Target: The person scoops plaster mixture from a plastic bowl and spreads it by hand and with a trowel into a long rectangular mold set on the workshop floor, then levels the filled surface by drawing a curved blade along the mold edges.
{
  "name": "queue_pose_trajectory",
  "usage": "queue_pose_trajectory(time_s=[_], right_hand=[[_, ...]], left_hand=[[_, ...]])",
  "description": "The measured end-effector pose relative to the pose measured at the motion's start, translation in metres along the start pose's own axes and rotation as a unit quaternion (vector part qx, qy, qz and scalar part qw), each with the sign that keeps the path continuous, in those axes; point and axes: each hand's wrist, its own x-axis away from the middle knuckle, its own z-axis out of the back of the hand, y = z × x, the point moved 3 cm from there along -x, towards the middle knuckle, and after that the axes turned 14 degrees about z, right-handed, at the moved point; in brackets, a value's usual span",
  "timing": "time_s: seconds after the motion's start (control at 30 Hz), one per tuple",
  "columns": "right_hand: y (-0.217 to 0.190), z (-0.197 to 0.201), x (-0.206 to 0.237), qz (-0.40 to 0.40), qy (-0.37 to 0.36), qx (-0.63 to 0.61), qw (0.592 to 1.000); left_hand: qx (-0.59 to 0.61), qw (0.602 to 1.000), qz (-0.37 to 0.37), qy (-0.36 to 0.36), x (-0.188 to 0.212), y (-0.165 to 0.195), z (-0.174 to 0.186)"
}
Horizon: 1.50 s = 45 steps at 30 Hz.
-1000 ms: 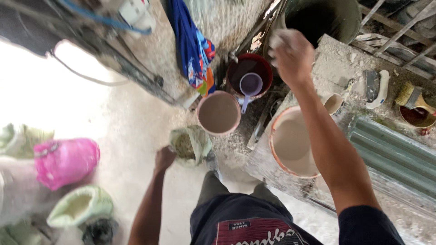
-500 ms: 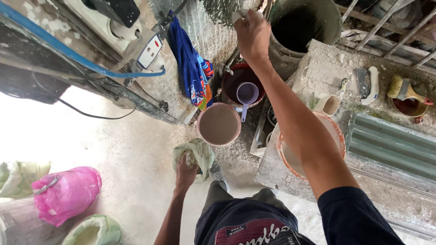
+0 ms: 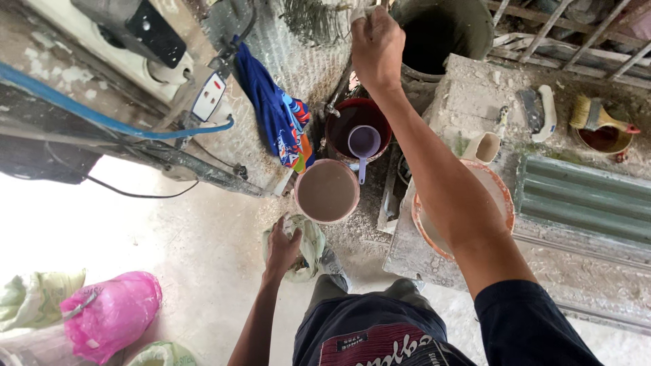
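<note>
the slab of rough concrete fills the right side, a green corrugated sheet lying on it. on its near edge sits a wide basin of pale mix, partly hidden by the right forearm, with a small cup just beside its far rim. a dark drum stands at the top. below it on the floor is a red bucket with a purple scoop in it, touching a pink bucket of grey-brown liquid. a blue cloth hangs to the left. a pink bag lies at bottom left.

the right hand is raised beside the drum's rim, fingers curled into a fist around something pale, too hidden to tell. the left hand reaches down, fingers spread and pressing on a pale green sack on the floor just below the pink bucket. a brush rests on a small bowl at far right.
</note>
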Motion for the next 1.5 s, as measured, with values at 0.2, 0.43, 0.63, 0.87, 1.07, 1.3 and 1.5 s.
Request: queue_pose_trajectory(time_s=[0.2, 0.43, 0.63, 0.87, 1.07, 1.3, 1.5], right_hand=[[0.023, 0.007, 0.009, -0.247, 0.034, -0.218, 0.944], [0.049, 0.004, 0.045, -0.271, -0.349, 0.234, 0.866], [0.043, 0.002, 0.092, -0.457, -0.031, -0.163, 0.874], [0.008, -0.003, 0.081, -0.234, 0.145, -0.311, 0.910], [-0.026, -0.004, 0.095, -0.312, 0.212, -0.327, 0.866], [-0.098, 0.027, 0.162, -0.392, 0.165, -0.260, 0.867], [-0.145, 0.078, 0.303, -0.372, 0.073, -0.285, 0.880]], left_hand=[[-0.005, 1.000, -0.025, 0.008, -0.002, 0.012, -0.006], [0.119, 0.990, 0.008, -0.070, 0.016, 0.045, -0.008], [0.167, 0.983, -0.030, -0.075, 0.009, 0.068, -0.028], [0.336, 0.926, -0.089, -0.149, 0.011, 0.103, -0.039], [0.250, 0.945, -0.189, -0.092, 0.050, 0.135, -0.013], [0.330, 0.939, -0.020, -0.095, 0.076, 0.133, 0.003], [0.313, 0.927, -0.144, -0.146, 0.101, 0.124, -0.016]])
